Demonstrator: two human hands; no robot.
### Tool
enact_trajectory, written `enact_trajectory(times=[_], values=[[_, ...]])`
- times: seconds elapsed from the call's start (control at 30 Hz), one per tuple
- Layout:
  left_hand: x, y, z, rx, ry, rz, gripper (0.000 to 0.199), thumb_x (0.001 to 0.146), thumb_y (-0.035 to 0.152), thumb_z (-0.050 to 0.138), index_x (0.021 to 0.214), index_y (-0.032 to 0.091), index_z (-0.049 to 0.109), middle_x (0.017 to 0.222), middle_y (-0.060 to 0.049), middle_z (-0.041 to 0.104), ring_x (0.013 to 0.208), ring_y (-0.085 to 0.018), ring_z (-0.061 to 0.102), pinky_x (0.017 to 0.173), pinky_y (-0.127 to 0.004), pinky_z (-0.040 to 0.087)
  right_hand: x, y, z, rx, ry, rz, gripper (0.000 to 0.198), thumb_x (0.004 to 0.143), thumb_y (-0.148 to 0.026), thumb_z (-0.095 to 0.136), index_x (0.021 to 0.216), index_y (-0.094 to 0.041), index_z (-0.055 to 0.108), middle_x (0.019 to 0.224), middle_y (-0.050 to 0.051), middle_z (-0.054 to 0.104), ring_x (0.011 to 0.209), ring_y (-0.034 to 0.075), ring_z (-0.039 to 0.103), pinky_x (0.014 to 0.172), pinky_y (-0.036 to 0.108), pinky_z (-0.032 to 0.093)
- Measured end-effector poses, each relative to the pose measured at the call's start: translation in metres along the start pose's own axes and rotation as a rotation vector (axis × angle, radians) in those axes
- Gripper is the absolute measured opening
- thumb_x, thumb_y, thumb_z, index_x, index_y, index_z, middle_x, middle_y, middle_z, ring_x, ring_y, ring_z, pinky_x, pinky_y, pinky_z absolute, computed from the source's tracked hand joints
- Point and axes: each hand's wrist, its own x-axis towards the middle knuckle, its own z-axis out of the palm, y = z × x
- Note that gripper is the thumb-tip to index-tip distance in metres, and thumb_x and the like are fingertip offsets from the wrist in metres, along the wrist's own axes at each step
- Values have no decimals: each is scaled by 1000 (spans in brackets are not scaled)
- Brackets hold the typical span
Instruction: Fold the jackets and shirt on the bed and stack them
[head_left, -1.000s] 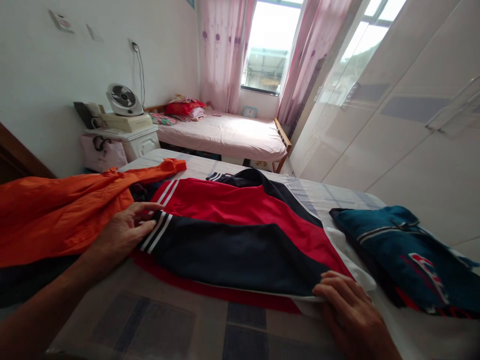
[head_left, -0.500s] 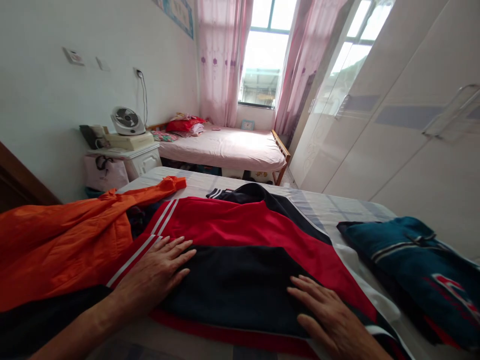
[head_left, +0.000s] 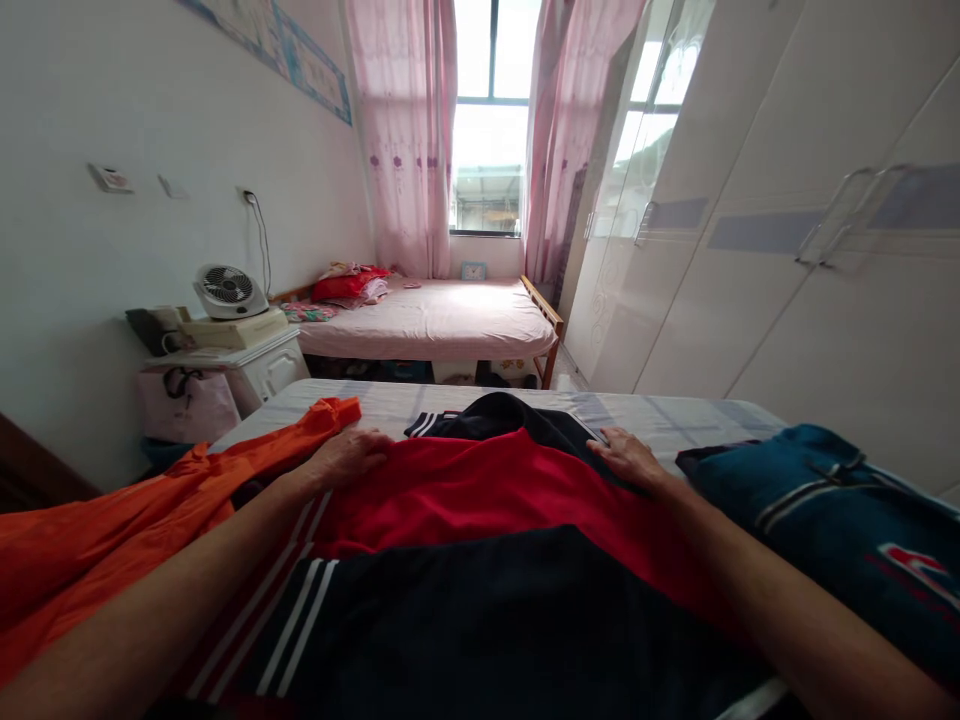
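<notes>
A red and navy track jacket [head_left: 480, 490] with white stripes lies spread on the bed in front of me, its navy part [head_left: 465, 620] folded over nearest me. My left hand [head_left: 352, 455] is closed on the jacket's far left edge, beside an orange garment [head_left: 112, 510]. On the far right, my right hand [head_left: 630, 455] pinches the navy edge of the same jacket, thumb and fingers around the cloth. Some fingertips of both hands are hard to see against the fabric.
A folded teal garment [head_left: 817, 500] lies at the right on the checked bed sheet [head_left: 675, 410]. Beyond stand a second bed [head_left: 450, 320], a nightstand [head_left: 274, 370] with a fan [head_left: 229, 288], and a white wardrobe [head_left: 675, 320] along the right.
Both hands have moved from lying flat on the near navy part to the jacket's far edges, where they close on the cloth. The camera view has tilted up and turned slightly right.
</notes>
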Motion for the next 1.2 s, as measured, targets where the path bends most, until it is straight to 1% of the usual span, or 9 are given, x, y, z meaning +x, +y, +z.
enact_trajectory(times=[0.1, 0.23, 0.37, 0.57, 0.7, 0.8, 0.93, 1.07, 1.2], values=[[4, -8, -1, 27, 3, -38, 26, 83, 40, 48, 85, 22, 66, 87, -5, 67, 86, -22, 60, 83, -36, 44, 6, -7, 4, 14, 8, 22, 35, 86, -36, 45, 103, -13, 65, 109, 15, 65, 103, 25, 59, 83, 32, 43], [13, -24, -2, 23, 21, -151, 36, 91, 44, 41, 84, 15, 60, 83, -4, 63, 80, -17, 59, 81, -38, 44, 13, -3, 0, 52, 61, 103, 39, 89, -30, 34, 108, -13, 63, 111, 15, 65, 100, 24, 60, 78, 29, 42], [18, -28, 2, -8, -33, -182, 37, 86, 48, 44, 75, 17, 60, 76, -4, 63, 79, -20, 60, 80, -35, 43, 18, 7, 1, 114, 33, 157, 35, 85, -27, 40, 102, -15, 68, 99, 11, 69, 92, 21, 63, 73, 25, 42], [10, -19, -19, -110, -262, -63, 31, 66, 44, 59, 86, 22, 66, 87, -1, 68, 80, -20, 63, 70, -25, 47, 19, 5, -11, 267, -30, 121, 26, 75, -30, 56, 84, -12, 73, 75, 7, 70, 71, 19, 63, 62, 24, 42], [6, -17, -29, -28, -223, -14, 20, 61, 37, 58, 72, 21, 60, 70, 1, 62, 68, -20, 60, 62, -27, 46, 12, 2, -41, 386, 103, 124, 36, 78, -27, 50, 105, -10, 68, 88, 9, 70, 80, 19, 63, 69, 25, 45], [-6, -8, -28, 57, -59, 32, 16, 67, 35, 54, 76, 21, 53, 78, -1, 58, 76, -22, 57, 71, -31, 45, -9, 7, -64, 502, 161, 88, 41, 82, -29, 44, 115, -11, 61, 92, 8, 70, 78, 18, 63, 68, 25, 47], [-49, 5, -28, 245, 135, 195, 11, 81, 30, 45, 81, 21, 52, 93, -7, 56, 85, -23, 55, 78, -35, 43, -62, 30, -73, 758, 147, -66, 35, 75, -28, 53, 106, -15, 64, 85, 4, 69, 76, 18, 62, 69, 25, 49], [-95, 4, -20, 443, 104, 552, 19, 89, 20, 39, 88, 21, 58, 98, -7, 62, 90, -22, 58, 86, -37, 44, -118, 57, -50, 713, -116, -166, 29, 70, -26, 55, 95, -16, 67, 85, 3, 69, 80, 21, 63, 73, 29, 51], [-112, -1, -10, 467, 79, 563, 26, 87, 11, 38, 92, 22, 61, 103, -8, 63, 96, -23, 59, 88, -37, 45, -146, 69, -28, 488, -122, -125, 36, 72, -26, 50, 102, -18, 66, 97, 4, 70, 89, 24, 65, 82, 33, 49]])
